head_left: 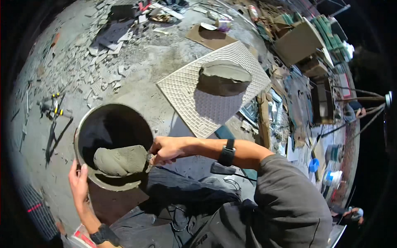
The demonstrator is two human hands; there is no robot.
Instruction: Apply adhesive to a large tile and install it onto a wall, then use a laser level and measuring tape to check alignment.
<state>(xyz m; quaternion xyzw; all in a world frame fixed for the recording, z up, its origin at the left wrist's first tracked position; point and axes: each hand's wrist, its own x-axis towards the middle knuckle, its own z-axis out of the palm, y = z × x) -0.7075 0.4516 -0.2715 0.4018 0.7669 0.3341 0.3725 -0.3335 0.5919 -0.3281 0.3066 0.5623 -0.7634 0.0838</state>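
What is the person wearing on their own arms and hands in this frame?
Both hands are bare, with no gloves. The left hand has a black watch-like band at the wrist. The right hand has a broader black wristband; its forearm is bare up to a dark grey sleeve pushed up around the elbow. No rings or markings can be made out.

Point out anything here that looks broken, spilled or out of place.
Broken tile pieces lie scattered over the concrete floor at upper left. A lump of grey mortar sits on the ribbed back of the tile. The right hand scoops mortar from the bucket, the left hand gripping its rim.
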